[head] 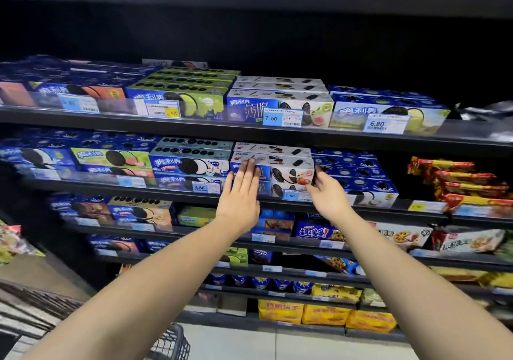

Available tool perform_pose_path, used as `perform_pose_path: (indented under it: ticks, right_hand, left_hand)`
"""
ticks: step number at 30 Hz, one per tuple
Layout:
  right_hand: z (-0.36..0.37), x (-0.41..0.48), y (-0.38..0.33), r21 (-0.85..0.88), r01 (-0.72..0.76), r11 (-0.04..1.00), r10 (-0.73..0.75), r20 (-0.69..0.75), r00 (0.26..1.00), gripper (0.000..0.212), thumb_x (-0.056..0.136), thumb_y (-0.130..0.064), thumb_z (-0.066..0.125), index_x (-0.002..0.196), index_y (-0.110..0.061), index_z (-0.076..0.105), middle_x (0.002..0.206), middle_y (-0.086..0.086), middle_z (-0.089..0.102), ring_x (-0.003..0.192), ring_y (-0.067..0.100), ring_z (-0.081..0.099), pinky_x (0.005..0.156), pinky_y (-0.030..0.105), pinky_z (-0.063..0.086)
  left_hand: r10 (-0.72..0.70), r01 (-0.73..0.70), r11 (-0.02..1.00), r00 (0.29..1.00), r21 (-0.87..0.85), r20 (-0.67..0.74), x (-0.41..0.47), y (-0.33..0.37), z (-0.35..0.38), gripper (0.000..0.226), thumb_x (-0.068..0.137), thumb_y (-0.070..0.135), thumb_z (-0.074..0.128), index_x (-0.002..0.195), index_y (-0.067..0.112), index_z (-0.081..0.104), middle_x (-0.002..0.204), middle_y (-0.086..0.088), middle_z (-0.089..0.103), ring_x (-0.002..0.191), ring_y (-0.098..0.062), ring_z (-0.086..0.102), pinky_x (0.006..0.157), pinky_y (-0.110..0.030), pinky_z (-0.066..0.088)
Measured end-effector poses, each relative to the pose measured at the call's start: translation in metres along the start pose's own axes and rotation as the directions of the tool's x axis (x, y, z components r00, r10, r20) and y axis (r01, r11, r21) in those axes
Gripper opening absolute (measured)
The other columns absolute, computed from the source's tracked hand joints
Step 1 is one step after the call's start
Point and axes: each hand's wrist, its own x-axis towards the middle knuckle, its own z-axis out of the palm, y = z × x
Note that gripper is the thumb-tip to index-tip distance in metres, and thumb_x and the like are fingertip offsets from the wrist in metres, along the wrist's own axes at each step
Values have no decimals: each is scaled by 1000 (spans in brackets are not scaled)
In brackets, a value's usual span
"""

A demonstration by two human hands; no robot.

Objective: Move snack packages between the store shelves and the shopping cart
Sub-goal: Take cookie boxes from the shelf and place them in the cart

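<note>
- Item: cookie box (286, 172), a long carton with a pale top, lying on top of a stack of the same kind on the second shelf (388, 210) from the top of those we see, blue cartons (358, 176) packed close on its right.
- Left hand (243, 190): fingers straight and together, laid flat against the front face near the box's left end; it presses but closes on nothing.
- Right hand (326, 190): fingers curled round the short right end of the box, taking hold there.
- Handling, as we judge it: light thin card, stiff along its length, soft if squeezed mid-face; the contents are brittle and should not be dropped or crushed.
- Surface: it looks glossy, so a flat palm alone may slide.
- Where to hold: we would take it by the two short ends, or thumb on top and fingers under, and draw it straight out so the carton (277, 190) beneath stays put.
- Destination or source: shopping cart (173, 343), only its rim showing low in the view, well below the shelf.
</note>
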Motion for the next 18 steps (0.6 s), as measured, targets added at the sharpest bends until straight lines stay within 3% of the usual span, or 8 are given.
perform_pose_path:
  ticks: [2, 6, 9, 11, 14, 18]
  right_hand:
    - [2, -18, 2, -3, 33, 999, -33, -6, 999, 55, 100, -9, 50, 153, -16, 37, 147, 5, 53, 135, 24, 50, 115, 42, 40]
    - [18, -60, 14, -37, 12, 999, -11, 20, 1000, 56, 101, -7, 48, 155, -19, 36, 149, 7, 52, 137, 19, 48, 108, 23, 37]
    - [38, -85, 13, -120, 3, 993, 4, 50, 999, 43, 100, -11, 53, 143, -15, 54, 138, 10, 61, 125, 20, 59, 99, 20, 40]
    - [57, -100, 10, -189, 37, 981, -17, 103, 995, 35, 99, -14, 55, 133, -14, 64, 129, 9, 67, 114, 24, 64, 95, 22, 43]
    - [99, -121, -1, -253, 92, 963, -32, 233, 972, 31, 99, -18, 57, 127, -12, 68, 125, 8, 70, 107, 26, 67, 96, 25, 45]
    - [188, -154, -24, -321, 174, 931, -30, 409, 912, 29, 101, -20, 55, 126, -12, 68, 127, 6, 69, 109, 21, 64, 89, 22, 41]
  left_hand:
    - [-14, 14, 1000, 1000, -11, 20, -10, 3, -3, 82, 101, 45, 33, 158, 8, -13, 164, -12, -25, 153, -29, -21, 125, -50, -1]
    - [-6, 13, 996, 997, -88, 76, -56, 13, 4, 77, 101, 42, 33, 160, 11, -5, 167, -12, -17, 154, -28, -16, 125, -51, 3]
    - [23, 0, 985, 991, -170, 133, -101, 8, 13, 59, 101, 38, 37, 155, 14, 30, 163, -10, 27, 152, -28, 18, 124, -46, 13]
    - [31, -2, 979, 990, -204, 136, -129, -6, 19, 43, 100, 36, 41, 136, 16, 51, 139, -7, 55, 134, -28, 44, 116, -43, 27]
    - [-25, 79, 964, 978, -254, 209, -168, -42, 25, 28, 99, 35, 42, 117, 17, 55, 117, -6, 62, 114, -31, 56, 100, -43, 41]
    - [-131, 209, 945, 946, -251, 297, -231, -113, 34, 27, 99, 30, 42, 115, 12, 55, 118, -13, 63, 105, -38, 62, 84, -45, 49]
